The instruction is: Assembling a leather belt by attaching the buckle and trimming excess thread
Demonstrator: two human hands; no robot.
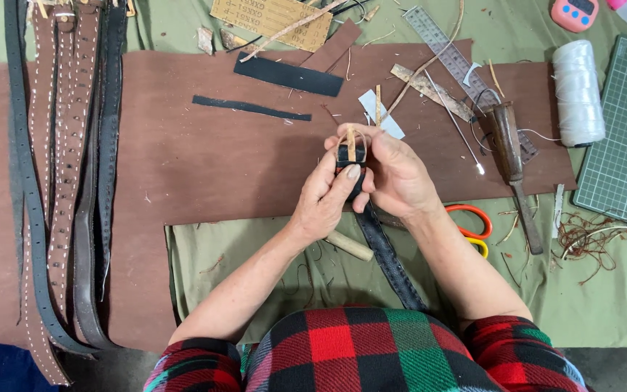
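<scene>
My left hand and my right hand meet over the middle of the table, both pinching the end of a black leather belt. The belt runs from my fingers down toward my lap. A thin tan lace strip sticks up through the belt end between my thumbs. Both hands are closed around this end, hiding most of it.
A brown leather sheet covers the table over green cloth. Several belts lie at the left. A spool of white thread, an awl, a metal ruler, scissors, a cutting mat and black scraps lie around.
</scene>
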